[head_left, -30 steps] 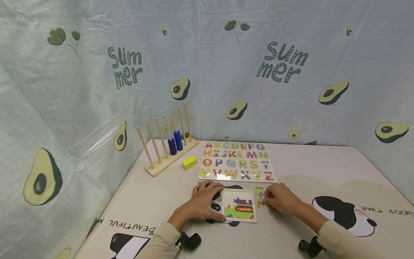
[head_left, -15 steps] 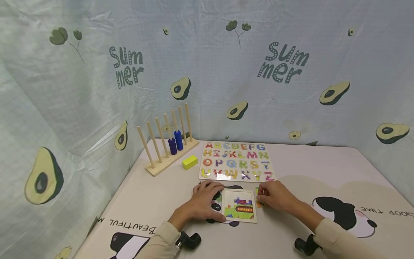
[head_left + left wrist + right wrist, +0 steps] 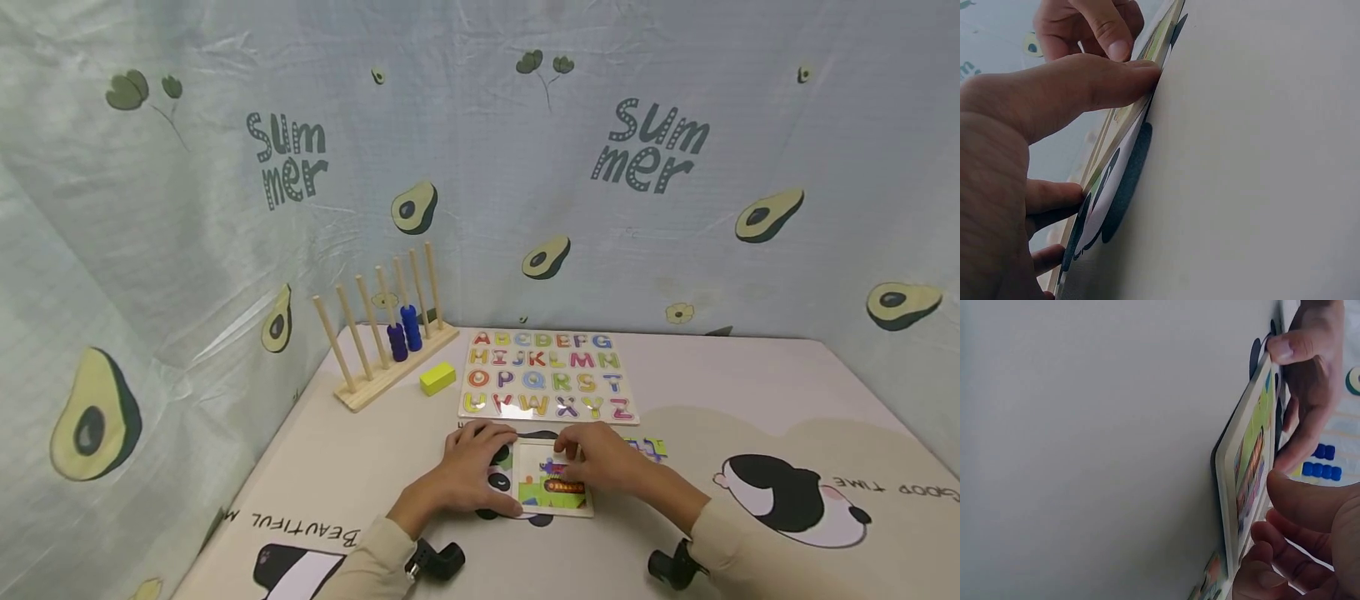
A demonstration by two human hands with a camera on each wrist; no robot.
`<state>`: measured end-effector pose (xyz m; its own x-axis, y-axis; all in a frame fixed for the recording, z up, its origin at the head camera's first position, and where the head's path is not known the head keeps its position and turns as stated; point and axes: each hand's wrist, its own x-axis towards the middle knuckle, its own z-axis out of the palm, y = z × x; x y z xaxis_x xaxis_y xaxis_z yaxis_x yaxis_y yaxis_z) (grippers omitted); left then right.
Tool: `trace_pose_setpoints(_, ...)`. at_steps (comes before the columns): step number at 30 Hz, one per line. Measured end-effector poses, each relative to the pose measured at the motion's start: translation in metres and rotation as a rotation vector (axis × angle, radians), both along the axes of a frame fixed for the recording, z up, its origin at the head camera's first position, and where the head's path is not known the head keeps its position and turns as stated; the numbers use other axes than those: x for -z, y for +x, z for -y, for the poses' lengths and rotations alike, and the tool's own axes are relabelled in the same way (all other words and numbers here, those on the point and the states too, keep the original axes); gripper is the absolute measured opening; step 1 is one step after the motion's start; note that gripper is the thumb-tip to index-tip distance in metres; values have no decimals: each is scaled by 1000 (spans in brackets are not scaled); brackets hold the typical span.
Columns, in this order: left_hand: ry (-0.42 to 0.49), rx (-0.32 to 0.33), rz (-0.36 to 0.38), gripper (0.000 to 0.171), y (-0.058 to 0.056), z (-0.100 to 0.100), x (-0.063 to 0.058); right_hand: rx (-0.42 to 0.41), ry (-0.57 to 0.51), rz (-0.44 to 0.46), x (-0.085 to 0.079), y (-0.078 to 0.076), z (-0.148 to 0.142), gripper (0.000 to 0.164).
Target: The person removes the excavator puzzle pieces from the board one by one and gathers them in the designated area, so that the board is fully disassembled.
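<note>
My left hand (image 3: 468,471) holds the left side of a small wooden puzzle tray (image 3: 555,512), its thumb at the near corner and its fingers spread toward the far one. Joined jigsaw pieces (image 3: 564,493) form a red-and-orange tracked vehicle on green in the lower part of the tray. Over the tray's right side is my right hand (image 3: 600,457), fingers bent. In the right wrist view its thumb (image 3: 1300,497) overlaps the tray's far rim; I cannot tell whether a piece is between the fingers. Loose jigsaw pieces (image 3: 651,448) lie beyond the right hand, partly hidden by it.
Behind the tray lies an alphabet peg board (image 3: 547,375). A wooden peg stand (image 3: 393,367) with blue and purple beads stands at the back left, a yellow block (image 3: 438,378) beside it. Printed fabric (image 3: 465,125) rises behind the table.
My right hand has moved left from the loose pieces onto the tray's right side, uncovering some pieces to its right. The left hand and tray have stayed in place.
</note>
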<state>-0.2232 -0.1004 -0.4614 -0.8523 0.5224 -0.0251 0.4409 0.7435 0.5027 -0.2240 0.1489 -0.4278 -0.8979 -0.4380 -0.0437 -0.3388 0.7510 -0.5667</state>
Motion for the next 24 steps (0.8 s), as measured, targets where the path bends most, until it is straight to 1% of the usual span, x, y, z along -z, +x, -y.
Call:
trace_pose_setpoints(5,-4,9,-2,95,1,-3,-2,15,23,31,2,4,9,28)
trace_pose_setpoints(11,1,8,0,95,4,1,1,-4,38,47,4,6,17,25)
trace_pose_setpoints(17,4,5,-7,96,2,2,0,-2,37,41,5,7,17,26)
trace_pose_setpoints(24,4,-1,-1,96,1,2,0,-10,49,8,5,8,18,29)
